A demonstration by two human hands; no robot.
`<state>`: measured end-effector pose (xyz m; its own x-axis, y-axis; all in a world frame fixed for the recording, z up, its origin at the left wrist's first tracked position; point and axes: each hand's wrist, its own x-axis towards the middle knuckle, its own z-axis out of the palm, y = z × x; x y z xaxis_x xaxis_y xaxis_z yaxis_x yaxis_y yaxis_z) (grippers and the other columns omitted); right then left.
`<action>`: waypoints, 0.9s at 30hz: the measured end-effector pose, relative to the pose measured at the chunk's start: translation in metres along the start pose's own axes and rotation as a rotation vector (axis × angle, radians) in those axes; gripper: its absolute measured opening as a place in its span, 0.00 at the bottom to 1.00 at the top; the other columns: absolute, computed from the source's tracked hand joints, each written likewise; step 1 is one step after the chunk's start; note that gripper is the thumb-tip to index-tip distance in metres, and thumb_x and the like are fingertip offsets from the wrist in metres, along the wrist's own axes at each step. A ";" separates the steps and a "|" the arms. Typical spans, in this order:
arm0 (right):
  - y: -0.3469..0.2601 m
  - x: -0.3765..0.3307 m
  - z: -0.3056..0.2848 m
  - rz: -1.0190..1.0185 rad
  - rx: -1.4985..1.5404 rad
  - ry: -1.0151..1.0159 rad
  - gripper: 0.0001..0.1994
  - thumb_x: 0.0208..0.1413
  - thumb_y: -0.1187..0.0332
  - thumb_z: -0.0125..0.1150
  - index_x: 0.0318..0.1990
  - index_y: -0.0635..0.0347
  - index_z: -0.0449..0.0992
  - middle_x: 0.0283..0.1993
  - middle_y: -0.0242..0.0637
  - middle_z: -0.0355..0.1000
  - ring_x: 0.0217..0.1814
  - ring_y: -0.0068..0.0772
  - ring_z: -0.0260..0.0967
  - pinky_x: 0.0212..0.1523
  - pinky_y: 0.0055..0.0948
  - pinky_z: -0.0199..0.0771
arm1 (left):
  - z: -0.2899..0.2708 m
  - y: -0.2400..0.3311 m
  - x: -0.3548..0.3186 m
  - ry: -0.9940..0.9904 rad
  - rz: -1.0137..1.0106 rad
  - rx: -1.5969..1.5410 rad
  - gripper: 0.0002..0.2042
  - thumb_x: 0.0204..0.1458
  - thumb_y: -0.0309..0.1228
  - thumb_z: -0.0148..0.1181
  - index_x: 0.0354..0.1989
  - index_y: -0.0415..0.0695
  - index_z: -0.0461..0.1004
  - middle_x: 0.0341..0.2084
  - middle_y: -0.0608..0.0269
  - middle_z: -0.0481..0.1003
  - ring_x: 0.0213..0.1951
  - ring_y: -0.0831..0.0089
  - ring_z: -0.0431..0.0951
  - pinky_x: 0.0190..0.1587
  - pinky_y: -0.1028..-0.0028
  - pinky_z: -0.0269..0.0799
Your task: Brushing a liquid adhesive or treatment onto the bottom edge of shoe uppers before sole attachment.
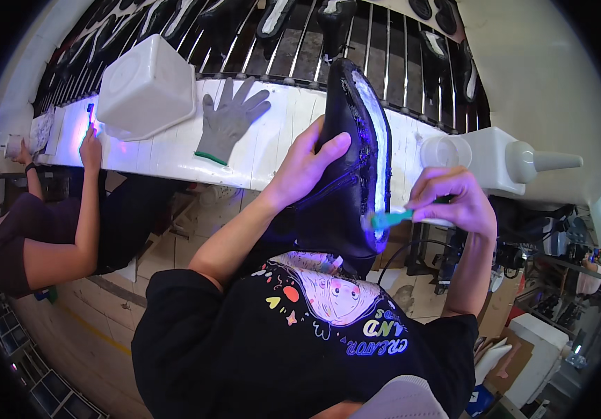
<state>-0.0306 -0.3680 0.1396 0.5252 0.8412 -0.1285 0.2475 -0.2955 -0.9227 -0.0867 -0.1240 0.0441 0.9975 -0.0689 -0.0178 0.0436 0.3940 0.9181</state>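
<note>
A black boot (330, 202) is held sole-side turned to the right, its toe pointing away from me. My left hand (306, 167) is closed around its upper, thumb on top. Along the sole runs a pale, whitish strip (379, 133), with dark, shiny edges beside it. My right hand (454, 197) pinches a small green brush (388, 219). The bristles touch the sole near the heel end, at the lower end of the strip. A violet-blue glow lies on the sole there.
Beyond the white bench edge (244, 171) lies a roller conveyor (369, 42) carrying several black shoes. On the bench are a white plastic container (140, 91), a grey glove (227, 126), a clear cup (446, 149) and a white spouted bottle (507, 159). A co-worker's arm (89, 209) reaches in at left.
</note>
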 end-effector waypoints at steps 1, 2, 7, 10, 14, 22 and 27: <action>-0.002 -0.001 0.001 0.005 0.002 0.001 0.05 0.41 0.74 0.71 0.28 0.63 0.81 0.27 0.35 0.75 0.32 0.26 0.72 0.35 0.24 0.69 | 0.000 0.000 0.000 -0.008 0.000 0.010 0.21 0.57 0.41 0.55 0.51 0.37 0.65 0.38 0.64 0.72 0.40 0.80 0.71 0.46 0.77 0.68; -0.005 -0.002 0.001 0.008 0.006 -0.003 0.05 0.42 0.74 0.71 0.27 0.63 0.81 0.27 0.36 0.75 0.32 0.26 0.72 0.35 0.24 0.69 | 0.000 0.000 0.001 -0.011 -0.003 0.007 0.21 0.57 0.41 0.55 0.51 0.37 0.65 0.38 0.64 0.72 0.40 0.80 0.71 0.46 0.77 0.68; -0.002 0.011 -0.003 0.015 -0.198 0.345 0.04 0.43 0.75 0.69 0.28 0.63 0.80 0.27 0.36 0.75 0.31 0.24 0.72 0.33 0.24 0.70 | 0.002 -0.002 0.005 -0.016 0.024 0.012 0.21 0.57 0.42 0.55 0.50 0.37 0.66 0.38 0.65 0.73 0.39 0.80 0.71 0.44 0.78 0.68; -0.003 0.008 -0.002 -0.040 -0.193 0.284 0.04 0.44 0.77 0.68 0.29 0.65 0.79 0.28 0.35 0.74 0.30 0.23 0.71 0.32 0.24 0.68 | 0.001 -0.006 0.008 -0.002 0.020 0.002 0.20 0.58 0.42 0.54 0.50 0.38 0.66 0.37 0.65 0.73 0.38 0.81 0.71 0.44 0.78 0.69; -0.004 -0.002 0.001 0.007 -0.059 0.128 0.06 0.41 0.78 0.69 0.29 0.66 0.80 0.28 0.36 0.74 0.32 0.26 0.71 0.33 0.25 0.68 | -0.005 -0.009 0.012 -0.002 -0.027 -0.002 0.21 0.58 0.44 0.53 0.49 0.38 0.67 0.37 0.64 0.73 0.38 0.81 0.72 0.43 0.78 0.69; -0.007 0.001 -0.004 0.002 -0.027 -0.015 0.06 0.41 0.76 0.71 0.29 0.65 0.80 0.28 0.36 0.74 0.33 0.28 0.72 0.35 0.26 0.69 | -0.006 -0.021 0.021 -0.136 -0.317 -0.149 0.23 0.60 0.46 0.48 0.51 0.35 0.68 0.39 0.61 0.75 0.38 0.78 0.75 0.45 0.76 0.71; -0.008 0.007 -0.010 0.003 0.012 -0.060 0.07 0.40 0.76 0.71 0.28 0.65 0.80 0.29 0.37 0.74 0.33 0.28 0.72 0.36 0.26 0.69 | 0.003 -0.030 0.016 -0.181 -0.571 -0.204 0.27 0.61 0.51 0.42 0.53 0.39 0.68 0.44 0.58 0.75 0.41 0.74 0.76 0.47 0.75 0.71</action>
<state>-0.0209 -0.3646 0.1498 0.4762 0.8660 -0.1526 0.2361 -0.2931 -0.9265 -0.0724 -0.1397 0.0170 0.7892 -0.4665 -0.3995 0.5941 0.4147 0.6892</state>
